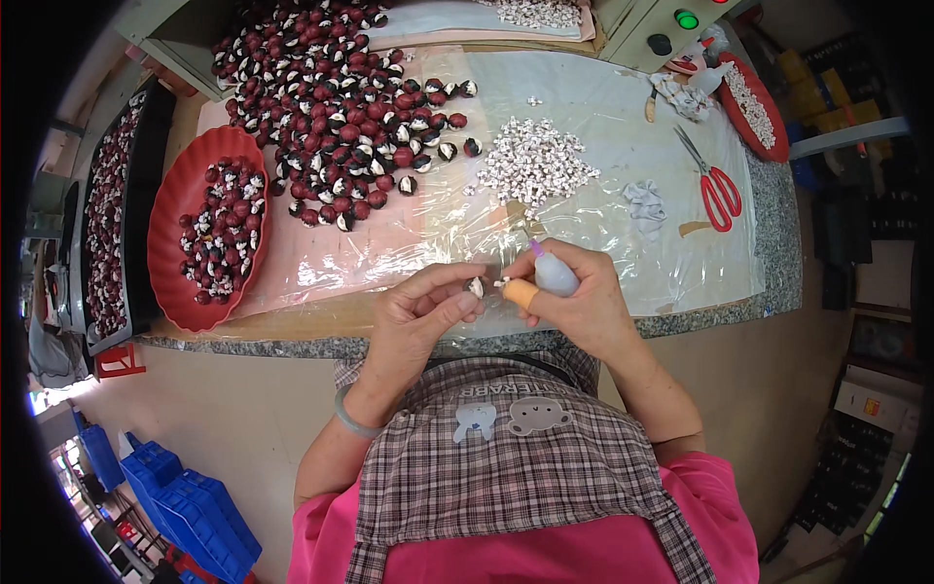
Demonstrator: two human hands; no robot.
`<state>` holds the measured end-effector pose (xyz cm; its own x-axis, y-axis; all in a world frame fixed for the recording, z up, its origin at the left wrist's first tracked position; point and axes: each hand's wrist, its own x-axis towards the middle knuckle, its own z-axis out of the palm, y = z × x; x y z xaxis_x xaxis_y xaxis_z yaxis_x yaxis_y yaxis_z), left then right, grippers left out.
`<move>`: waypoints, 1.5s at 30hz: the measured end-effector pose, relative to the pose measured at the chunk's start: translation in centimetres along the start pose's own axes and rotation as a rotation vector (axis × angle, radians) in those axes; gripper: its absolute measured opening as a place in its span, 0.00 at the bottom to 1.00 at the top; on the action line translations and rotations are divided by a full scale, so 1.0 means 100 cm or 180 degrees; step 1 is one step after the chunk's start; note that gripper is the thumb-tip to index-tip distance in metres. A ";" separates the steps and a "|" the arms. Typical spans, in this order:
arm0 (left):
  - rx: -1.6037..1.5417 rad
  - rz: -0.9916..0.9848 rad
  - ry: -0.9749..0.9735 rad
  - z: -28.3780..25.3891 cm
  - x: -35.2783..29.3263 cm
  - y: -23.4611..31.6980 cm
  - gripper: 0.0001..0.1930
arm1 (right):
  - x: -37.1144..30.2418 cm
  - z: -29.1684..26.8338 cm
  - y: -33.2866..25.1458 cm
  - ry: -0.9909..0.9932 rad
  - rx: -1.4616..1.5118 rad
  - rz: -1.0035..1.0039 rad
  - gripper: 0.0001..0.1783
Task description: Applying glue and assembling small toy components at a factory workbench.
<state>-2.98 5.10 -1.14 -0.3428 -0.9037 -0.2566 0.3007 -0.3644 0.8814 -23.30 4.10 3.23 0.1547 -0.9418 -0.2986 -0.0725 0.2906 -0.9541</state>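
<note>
My left hand [423, 313] pinches a small dark red and white bead-like piece [476, 287] between thumb and fingers at the table's near edge. My right hand [574, 297] grips a small grey squeeze bottle [555, 273] with a purple tip and wears an orange finger cot [520, 292] on one finger; that finger holds a tiny white piece against the bead. A pile of small white pieces [535, 161] lies on the clear plastic sheet [623, 117] just beyond my hands.
A large heap of dark red and white pieces [341, 97] covers the far left. A red oval tray [170, 224] holds more, beside a black tray [107, 214]. Red scissors [718, 190], crumpled tissue [644, 202] and a red dish [769, 131] lie right.
</note>
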 end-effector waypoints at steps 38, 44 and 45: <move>0.4116 0.2669 0.1038 -0.028 0.070 0.042 0.12 | -0.007 -0.012 0.011 -0.0064 -0.0190 -0.0118 0.12; 0.4564 0.2694 0.0832 -0.034 0.079 0.029 0.11 | -0.009 -0.018 0.009 -0.0068 -0.0311 -0.0273 0.12; 0.4557 0.2698 0.0822 -0.033 0.079 0.030 0.11 | -0.009 -0.019 0.009 -0.0079 -0.0339 -0.0236 0.13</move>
<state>-1.88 -3.84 -1.82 -0.3314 -0.7875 0.5196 -0.7326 0.5618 0.3843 -25.41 4.91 2.72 0.1878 -0.9551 -0.2291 -0.1638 0.1995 -0.9661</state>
